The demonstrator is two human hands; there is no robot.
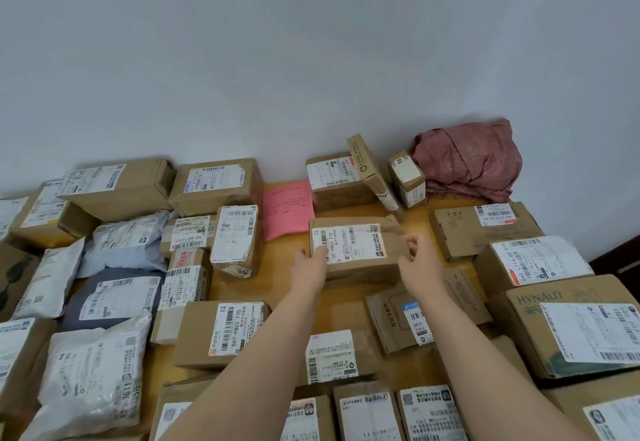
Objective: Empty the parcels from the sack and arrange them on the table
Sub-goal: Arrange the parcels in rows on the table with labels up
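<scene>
- Reaches two hands to one brown parcel (356, 250) mid-tabletop (242, 290), white label facing up.
- Grips its left edge with the left hand (309, 264), thumb on the label.
- Curls the right hand (419, 260) at its right end; cannot tell whether those fingers grip or merely touch.
- Cannot tell either whether the parcel rests on the wood or hangs just above it.
- Counts one pink envelope (287, 212), flat, just beyond the parcel to the left.
- Counts three at the back wall: a squat box (336, 177), a thin box (370, 170) leaning on it, and a small upright box (407, 179) beside them.
- Spots one crumpled reddish cloth (467, 160) in the far right corner, touching the wall.
- Counts three cartons down the right side: a plain carton (464, 232), a labelled carton (533, 260), and a HYNAUT carton (568, 326), close together.
- Counts four soft mailer bags on the left: a white bag (46, 281), a pale blue bag (128, 243), a dark grey bag (114, 298) and a big white bag (93, 378), overlapping.
- Counts three under the forearms: a 507-P802 box (221, 329), a middle box (332, 354), and a flat box (394, 316).
</scene>
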